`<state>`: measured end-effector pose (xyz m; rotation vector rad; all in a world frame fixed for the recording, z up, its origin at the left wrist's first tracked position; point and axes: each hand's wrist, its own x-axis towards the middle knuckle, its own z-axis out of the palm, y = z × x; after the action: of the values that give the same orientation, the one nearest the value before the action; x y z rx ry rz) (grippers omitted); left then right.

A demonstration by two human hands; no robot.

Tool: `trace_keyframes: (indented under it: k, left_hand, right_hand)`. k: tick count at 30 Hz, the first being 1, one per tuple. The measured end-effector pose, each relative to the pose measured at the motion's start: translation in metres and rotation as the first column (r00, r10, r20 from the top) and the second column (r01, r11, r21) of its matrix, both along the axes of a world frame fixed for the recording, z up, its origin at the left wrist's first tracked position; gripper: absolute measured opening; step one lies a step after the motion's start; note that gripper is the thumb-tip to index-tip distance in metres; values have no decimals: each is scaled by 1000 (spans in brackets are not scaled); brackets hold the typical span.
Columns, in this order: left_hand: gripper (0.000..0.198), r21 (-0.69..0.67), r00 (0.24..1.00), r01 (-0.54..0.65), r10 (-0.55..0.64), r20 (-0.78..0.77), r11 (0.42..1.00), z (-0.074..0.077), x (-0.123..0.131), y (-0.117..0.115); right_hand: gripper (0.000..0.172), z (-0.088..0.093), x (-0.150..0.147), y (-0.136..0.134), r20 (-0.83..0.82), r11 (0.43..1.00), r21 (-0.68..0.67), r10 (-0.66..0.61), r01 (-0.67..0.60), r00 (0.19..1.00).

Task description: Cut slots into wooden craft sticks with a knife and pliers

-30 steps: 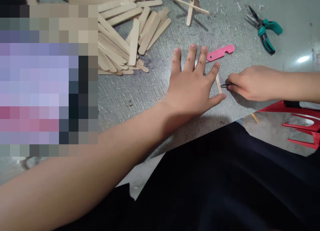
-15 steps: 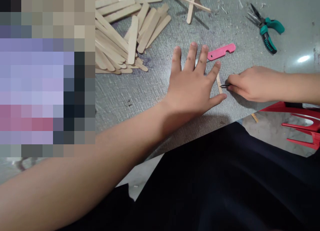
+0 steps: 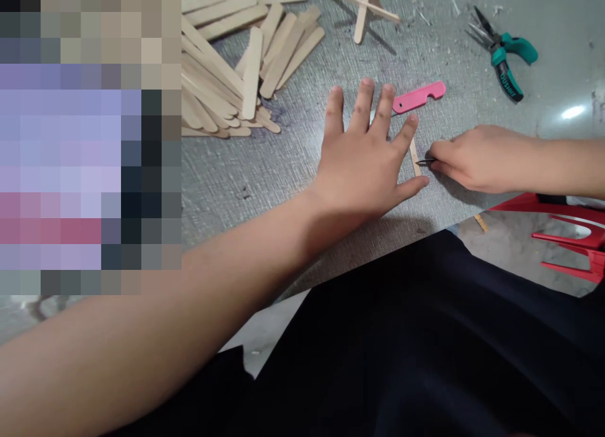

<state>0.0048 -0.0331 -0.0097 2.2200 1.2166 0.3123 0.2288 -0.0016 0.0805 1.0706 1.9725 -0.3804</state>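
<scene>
Nearest us, on the grey textured bench point(image 3: 265, 172), our left hand point(image 3: 366, 166) lies flat with its fingers spread. A thin pale wooden stick point(image 3: 414, 154) runs from its forefinger to its thumb. Our right hand point(image 3: 477, 156) is pinched tight around a small dark pointed blade point(image 3: 425, 163), whose tip touches that stick. Beyond lie a pink plastic handle point(image 3: 418, 98), a pile of flat wooden sticks point(image 3: 236, 65) and teal-handled pliers point(image 3: 503, 58).

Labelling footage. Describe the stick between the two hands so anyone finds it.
On the grey table, ignore the craft stick pile at upper left. Between the left hand and right hand lies one narrow stick, a dark pointed tool touching it.
</scene>
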Motion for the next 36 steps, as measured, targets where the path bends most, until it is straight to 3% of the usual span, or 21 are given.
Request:
trace_keyframes:
  k: [8,18,25,36]
  left_hand:
    - [104,6,1000,-8,8,-21,1000,1,2,0]
    - [107,-20,998,-8,7,-59,1000,6,3,0]
    - [117,1,1000,-4,4,-3,1000,-2,2,1]
    - [101,-16,1000,-1,1,10,1000,3,1,0]
  right_hand:
    - [59,-2,3,0,-51,998,4,-67,67,996]
    - [58,-3,3,1,-70,1000,-1,-13,13,997]
    - [61,-2,-1,-1,-33,999,11,-32,32,999]
    - [52,6,-10,-3,0,999,5,-50,50,999]
